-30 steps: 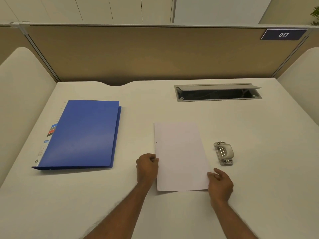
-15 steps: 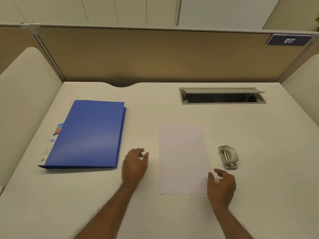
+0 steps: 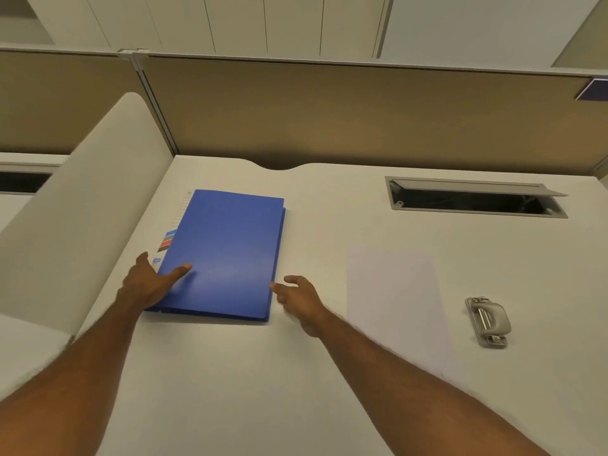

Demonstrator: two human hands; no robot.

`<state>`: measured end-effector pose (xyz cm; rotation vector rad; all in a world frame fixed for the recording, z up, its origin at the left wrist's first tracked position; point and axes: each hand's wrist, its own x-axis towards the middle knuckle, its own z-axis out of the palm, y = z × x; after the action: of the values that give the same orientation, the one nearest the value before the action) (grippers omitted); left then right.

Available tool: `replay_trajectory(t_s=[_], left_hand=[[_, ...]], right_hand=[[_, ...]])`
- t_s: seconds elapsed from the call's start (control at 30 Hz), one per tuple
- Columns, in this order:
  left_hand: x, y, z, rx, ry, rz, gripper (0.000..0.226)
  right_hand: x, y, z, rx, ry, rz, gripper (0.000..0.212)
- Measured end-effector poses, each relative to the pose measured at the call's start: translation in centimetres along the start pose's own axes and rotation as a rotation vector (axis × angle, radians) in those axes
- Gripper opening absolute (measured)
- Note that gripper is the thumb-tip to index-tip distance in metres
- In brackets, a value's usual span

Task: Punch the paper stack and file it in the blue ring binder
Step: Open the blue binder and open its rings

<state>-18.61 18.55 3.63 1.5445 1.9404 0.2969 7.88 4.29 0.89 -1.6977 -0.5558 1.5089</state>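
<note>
As the left hand (image 3: 149,284) rests open on the blue ring binder (image 3: 227,251), the right hand (image 3: 301,296) hovers open beside it.

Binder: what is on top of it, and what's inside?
The left hand lies over the near left corner of the closed binder, thumb across the cover. Nothing else on it. The cover hides the inside.

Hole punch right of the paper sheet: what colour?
The small hole punch is light grey with silver metal parts; the head view shows it best.
</note>
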Motion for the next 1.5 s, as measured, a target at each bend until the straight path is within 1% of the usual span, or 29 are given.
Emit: replay_trajectory(t_s=[0.1, 0.2, 0.23, 0.3, 0.37, 0.4, 0.47, 0.5, 0.6, 0.73, 0.83, 0.93, 1.0, 1.13, 1.2, 1.27, 1.33, 1.43, 1.5], left_hand=[[-0.8, -0.2, 0.7, -0.095, -0.040, 0.051, 0.110], [-1.6, -0.5, 1.0, -0.117, 0.016, 0.144, 0.098], [-1.5, -0.9, 1.2, -0.122, 0.035, 0.162, 0.095], [-1.5, -1.5, 1.2, -0.125, 0.050, 0.169, 0.093], [-1.8, -1.6, 1.3, -0.131, 0.061, 0.164, 0.098], [-2.3, -1.3, 1.3, -0.135, 0.062, 0.161, 0.103], [-3.8, -0.7, 1.8, -0.145, 0.064, 0.155, 0.106], [-4.6, -0.6, 2.1, -0.146, 0.074, 0.157, 0.104], [-7.0, -0.8, 3.4, -0.146, 0.096, 0.169, 0.101], [-10.7, -2.1, 5.7, -0.148, 0.097, 0.162, 0.099], [-13.1, -2.9, 7.4, -0.177, 0.096, 0.168, 0.096], [-14.2, -3.2, 7.7, -0.203, 0.098, 0.206, 0.093], [-14.5, -3.5, 7.5, -0.194, 0.059, 0.250, 0.100], [-14.8, -4.4, 7.1, -0.002, -0.077, 0.347, 0.138], [-14.6, -5.0, 7.1, 0.118, -0.089, 0.411, 0.149], [-14.7, -5.4, 7.2, 0.224, -0.075, 0.456, 0.153], [-14.8, -5.7, 7.5, 0.227, -0.041, 0.462, 0.148], [-14.8, -6.2, 7.5, 0.134, -0.053, 0.469, 0.136], [-15.0, -6.4, 7.2, 0.013, -0.056, 0.476, 0.126]], right_hand=[[1.0, -0.3, 1.5, 0.050, 0.025, 0.011, 0.073], [1.6, -0.4, 2.3, 0.096, 0.055, 0.040, 0.073], [1.9, -0.4, 2.3, 0.113, 0.061, 0.050, 0.064], [2.1, -0.5, 2.3, 0.107, 0.076, 0.035, 0.027], [2.0, -0.4, 2.3, 0.096, 0.078, -0.021, 0.019], [1.7, -0.4, 2.3, 0.066, 0.103, -0.055, 0.010], [1.0, 0.2, 2.0, -0.026, 0.204, -0.135, 0.018], [0.6, 0.5, 1.6, -0.057, 0.254, -0.168, 0.018], [-1.3, 1.7, -0.2, -0.100, 0.364, -0.231, 0.008], [-3.4, 4.4, -3.1, -0.178, 0.375, -0.250, 0.005], [-4.2, 6.3, -4.4, -0.249, 0.384, -0.223, 0.013], [-4.6, 7.2, -4.9, -0.356, 0.371, -0.245, 0.019], [-5.0, 7.0, -4.9, -0.416, 0.364, -0.263, 0.024], [-5.6, 6.4, -4.6, -0.527, 0.409, -0.223, 0.033], [-5.9, 5.9, -4.5, -0.572, 0.466, -0.207, 0.039], [-6.1, 5.6, -4.6, -0.621, 0.515, -0.215, 0.043], [-6.1, 5.5, -5.0, -0.641, 0.521, -0.256, 0.041], [-5.6, 5.7, -5.4, -0.563, 0.476, -0.351, 0.021], [-5.5, 5.9, -5.4, -0.454, 0.463, -0.373, 0.022]])
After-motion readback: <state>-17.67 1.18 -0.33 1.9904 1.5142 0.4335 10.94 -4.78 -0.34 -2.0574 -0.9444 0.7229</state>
